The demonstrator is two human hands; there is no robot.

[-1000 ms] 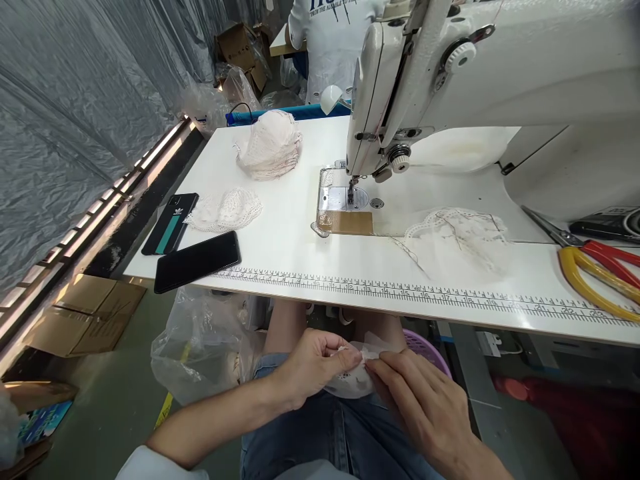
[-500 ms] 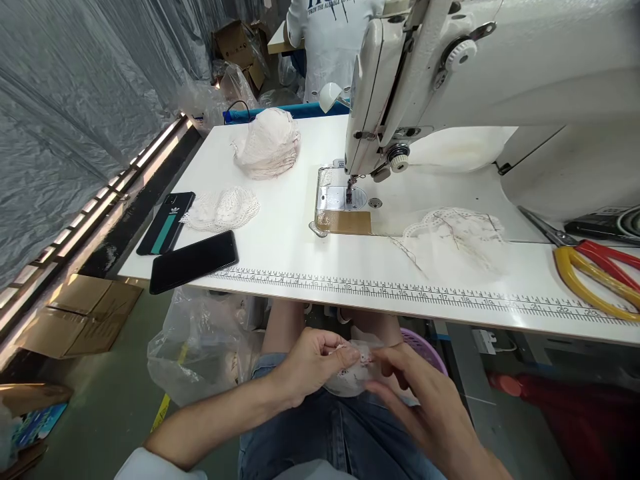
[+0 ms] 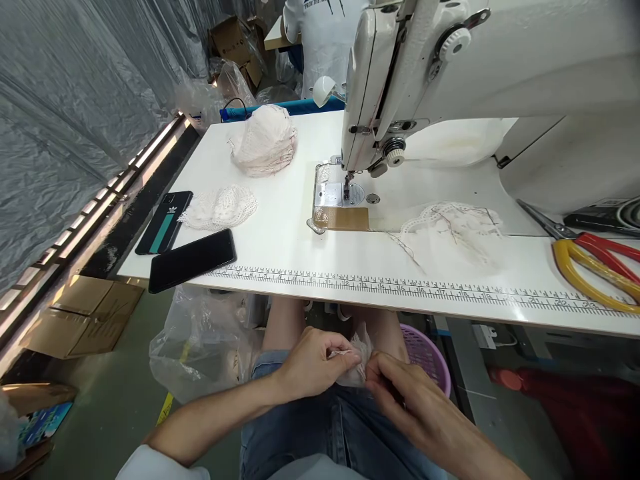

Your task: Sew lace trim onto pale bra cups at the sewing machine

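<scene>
Lace piece (image 3: 360, 350), small, white: over the lap, below the desk (image 3: 290, 247) edge. Fingers of left hand (image 3: 311, 365) and right hand (image 3: 415, 403) pinch it between them. Likely light, limp, snag-prone (best held by its border, not the open mesh).

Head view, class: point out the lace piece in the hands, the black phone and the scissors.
lace piece (image 3: 359, 350), head view, crumpled middle
black phone (image 3: 193, 260), head view, screen centre
scissors (image 3: 561, 258), head view, yellow handle

My left hand (image 3: 313, 363) and right hand (image 3: 410, 400) pinch a small lace piece (image 3: 356, 357) over my lap, below the table (image 3: 290, 233). On it sit a sewing machine (image 3: 450, 87), two phones (image 3: 193, 260) and scissors (image 3: 595, 267).
</scene>
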